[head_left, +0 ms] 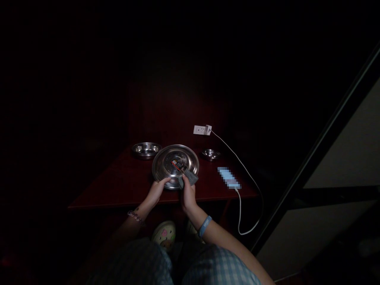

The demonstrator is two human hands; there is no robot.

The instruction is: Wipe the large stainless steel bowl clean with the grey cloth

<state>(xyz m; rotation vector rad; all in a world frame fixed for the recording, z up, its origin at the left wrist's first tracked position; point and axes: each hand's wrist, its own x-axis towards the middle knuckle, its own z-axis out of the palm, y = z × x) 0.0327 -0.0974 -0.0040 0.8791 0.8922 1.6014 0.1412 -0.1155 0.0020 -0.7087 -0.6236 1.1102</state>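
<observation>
A round stainless-steel plate [162, 162] is tilted up at the front of the dark red table, its sticker [176, 164] facing me. My left hand [156, 192] grips its lower left rim, thumb on the face and the other fingers hidden behind. At the lower right rim, my right hand [188, 194] is closed on a grey cloth [190, 177] and presses it against the plate. Behind on the left sits a steel bowl [146, 149], and a smaller steel bowl [210, 154] sits to the right.
A phone [229, 177], its screen blurred, lies on the right of the table [118, 190]. From it a white cable [247, 166] hangs past the edge and loops up to a charger [208, 130] in a wall socket [198, 130]. A slanted dark-framed panel [341, 158] stands at right.
</observation>
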